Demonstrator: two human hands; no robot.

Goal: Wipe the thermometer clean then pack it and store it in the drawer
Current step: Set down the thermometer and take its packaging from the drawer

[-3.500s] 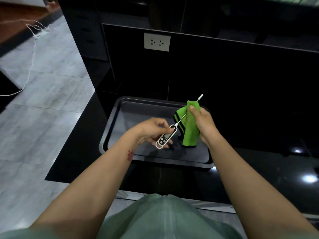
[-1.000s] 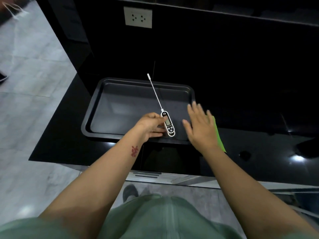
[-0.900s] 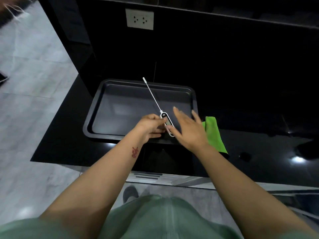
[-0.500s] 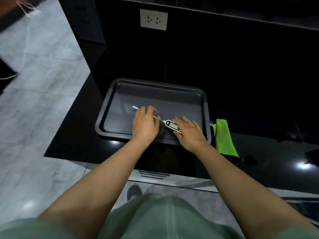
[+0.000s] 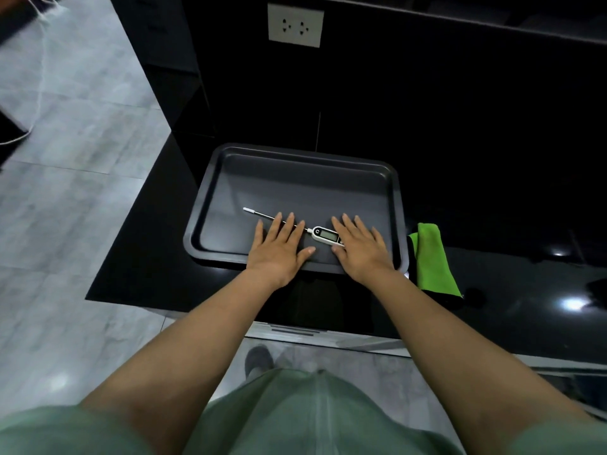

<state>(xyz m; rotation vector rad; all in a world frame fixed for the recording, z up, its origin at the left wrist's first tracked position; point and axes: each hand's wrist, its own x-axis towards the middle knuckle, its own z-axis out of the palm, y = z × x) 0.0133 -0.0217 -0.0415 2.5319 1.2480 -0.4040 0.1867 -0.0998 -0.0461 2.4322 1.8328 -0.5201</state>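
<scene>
Neither hand grips anything: the left hand (image 5: 279, 249) lies flat with fingers spread over the probe, and the right hand (image 5: 359, 249) lies flat and open over the tail of the body. Between them, the thermometer (image 5: 325, 234) rests in the tray (image 5: 295, 152), its thin probe running out past the left fingertips. It looks light, with a rigid plastic body and a slender metal probe that could bend, so the body is the place to hold. The green cloth (image 5: 432, 261) lies just outside the right hand. No legible writing; the display reads blank.
</scene>
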